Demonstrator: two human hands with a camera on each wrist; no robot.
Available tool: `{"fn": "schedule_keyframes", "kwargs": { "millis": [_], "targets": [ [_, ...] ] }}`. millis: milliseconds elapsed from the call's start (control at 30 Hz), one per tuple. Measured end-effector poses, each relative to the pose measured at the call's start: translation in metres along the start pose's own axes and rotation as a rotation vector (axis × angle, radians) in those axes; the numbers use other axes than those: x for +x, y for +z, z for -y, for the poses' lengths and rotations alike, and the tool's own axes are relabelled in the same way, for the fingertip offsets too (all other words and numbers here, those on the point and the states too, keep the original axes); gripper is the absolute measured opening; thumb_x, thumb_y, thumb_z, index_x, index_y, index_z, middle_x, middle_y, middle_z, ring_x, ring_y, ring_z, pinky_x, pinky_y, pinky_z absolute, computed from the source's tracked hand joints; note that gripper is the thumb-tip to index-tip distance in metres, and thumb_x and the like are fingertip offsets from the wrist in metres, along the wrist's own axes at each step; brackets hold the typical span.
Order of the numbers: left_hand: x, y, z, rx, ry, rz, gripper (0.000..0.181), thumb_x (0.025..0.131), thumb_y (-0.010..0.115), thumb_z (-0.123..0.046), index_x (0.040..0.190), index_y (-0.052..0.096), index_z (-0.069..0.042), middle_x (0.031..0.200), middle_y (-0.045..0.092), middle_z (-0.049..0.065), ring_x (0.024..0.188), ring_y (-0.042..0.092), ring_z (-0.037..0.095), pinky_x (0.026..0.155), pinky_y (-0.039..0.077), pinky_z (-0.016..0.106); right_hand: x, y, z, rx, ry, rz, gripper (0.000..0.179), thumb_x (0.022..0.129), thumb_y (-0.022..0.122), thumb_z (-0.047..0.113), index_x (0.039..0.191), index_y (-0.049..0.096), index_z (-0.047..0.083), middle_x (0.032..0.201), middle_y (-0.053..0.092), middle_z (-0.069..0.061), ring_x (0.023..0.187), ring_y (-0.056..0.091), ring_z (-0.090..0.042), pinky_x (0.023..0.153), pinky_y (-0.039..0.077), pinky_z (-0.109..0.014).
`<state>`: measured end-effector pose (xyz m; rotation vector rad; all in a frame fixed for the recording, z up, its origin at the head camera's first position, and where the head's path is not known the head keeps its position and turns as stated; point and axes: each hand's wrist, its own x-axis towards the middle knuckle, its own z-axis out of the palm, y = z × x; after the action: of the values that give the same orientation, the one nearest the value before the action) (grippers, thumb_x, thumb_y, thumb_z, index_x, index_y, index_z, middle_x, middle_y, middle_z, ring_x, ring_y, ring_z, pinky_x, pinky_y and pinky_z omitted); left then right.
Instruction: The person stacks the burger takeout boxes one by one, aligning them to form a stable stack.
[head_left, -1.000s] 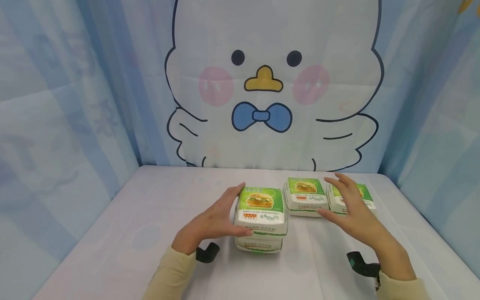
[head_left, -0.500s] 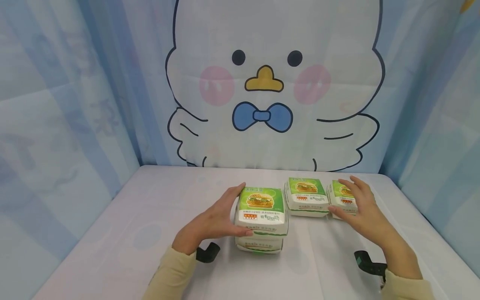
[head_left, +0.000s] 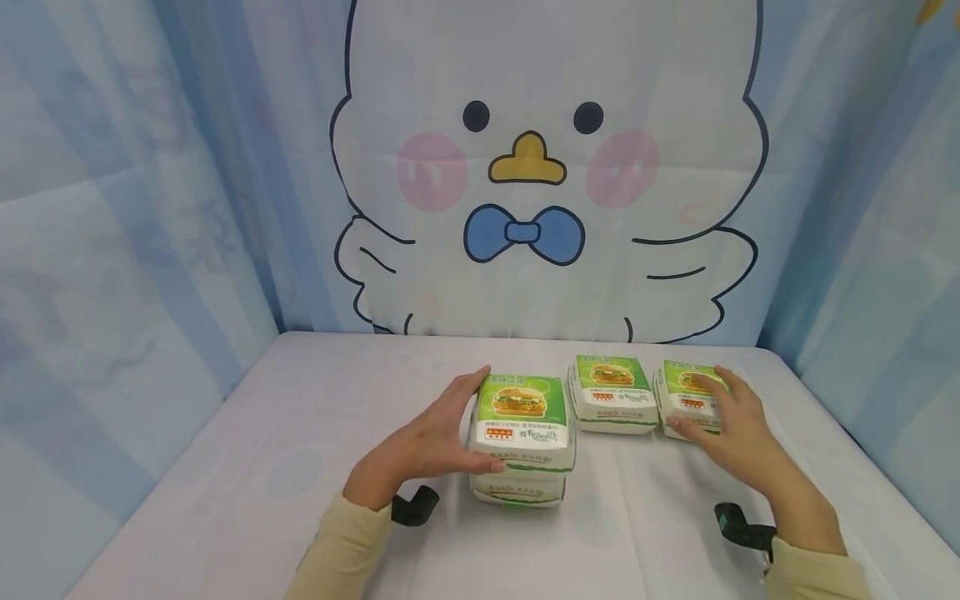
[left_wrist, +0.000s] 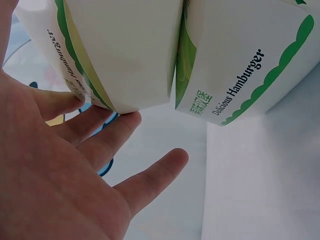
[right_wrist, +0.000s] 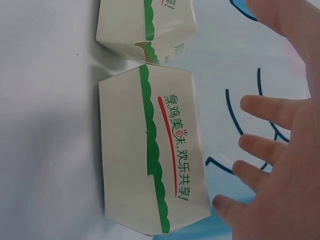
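Observation:
Two hamburger boxes are stacked near the middle of the table, the upper box point(head_left: 521, 417) squarely over the lower box point(head_left: 517, 489). My left hand point(head_left: 431, 437) grips the upper box from its left side, thumb on the front and fingers at the back; in the left wrist view the fingertips point(left_wrist: 131, 120) meet its edge, with the little finger held off. At the far right, my right hand point(head_left: 738, 433) is over the right side of another hamburger box point(head_left: 686, 387), thumb near its front. The right wrist view shows those fingers spread and apart from that box point(right_wrist: 155, 150).
A further hamburger box point(head_left: 611, 396) sits between the stack and the far right box. The table point(head_left: 300, 517) has a pale cloth. Behind it hangs a curtain point(head_left: 525, 292) with a cartoon bird, and blue curtains flank both sides.
My right hand has moved right and slightly down, from over the gap between the two back boxes to the right side of the far right box. The left hand and the stack stay still.

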<state>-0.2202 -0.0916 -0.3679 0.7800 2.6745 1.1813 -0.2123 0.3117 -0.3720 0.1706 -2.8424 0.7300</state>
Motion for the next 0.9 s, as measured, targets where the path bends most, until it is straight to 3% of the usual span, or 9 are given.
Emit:
{"fn": "schedule_keyframes", "kwargs": {
  "millis": [267, 433, 600, 900],
  "targets": [
    [0.000, 0.000, 0.000, 0.005, 0.005, 0.001, 0.120, 0.070, 0.085, -0.051, 0.160, 0.009, -0.026, 0.161, 0.023, 0.000, 0.146, 0.031, 0.022, 0.117, 0.032, 0.054, 0.002, 0.007, -0.008, -0.085, -0.057, 0.031, 0.081, 0.090, 0.069, 0.045, 0.143, 0.039, -0.008, 0.149, 0.029, -0.033, 0.134, 0.025, -0.055, 0.104, 0.025, -0.073],
    [0.000, -0.001, -0.001, 0.010, 0.008, 0.003, 0.121, 0.070, 0.085, -0.051, 0.160, 0.009, -0.025, 0.161, 0.023, 0.000, 0.146, 0.031, 0.022, 0.117, 0.032, 0.053, 0.001, 0.007, -0.009, -0.122, -0.087, 0.027, 0.078, 0.088, 0.072, 0.039, 0.141, 0.042, -0.010, 0.146, 0.032, -0.035, 0.131, 0.028, -0.056, 0.104, 0.023, -0.072],
    [0.000, -0.001, -0.002, 0.009, 0.017, 0.001, 0.120, 0.070, 0.085, -0.050, 0.160, 0.009, -0.025, 0.160, 0.024, 0.001, 0.145, 0.032, 0.022, 0.117, 0.032, 0.053, 0.000, 0.006, -0.010, -0.176, -0.073, 0.060, 0.076, 0.087, 0.073, 0.034, 0.140, 0.041, -0.011, 0.144, 0.033, -0.037, 0.129, 0.030, -0.057, 0.103, 0.024, -0.072],
    [-0.001, -0.001, -0.002, 0.005, 0.008, 0.001, 0.119, 0.070, 0.086, -0.049, 0.160, 0.010, -0.025, 0.159, 0.027, 0.001, 0.141, 0.035, 0.021, 0.116, 0.034, 0.054, -0.005, -0.011, -0.004, -0.269, 0.009, 0.184, 0.079, 0.089, 0.069, 0.043, 0.141, 0.041, -0.009, 0.144, 0.033, -0.037, 0.126, 0.032, -0.060, 0.097, 0.030, -0.077]
  ]
}}
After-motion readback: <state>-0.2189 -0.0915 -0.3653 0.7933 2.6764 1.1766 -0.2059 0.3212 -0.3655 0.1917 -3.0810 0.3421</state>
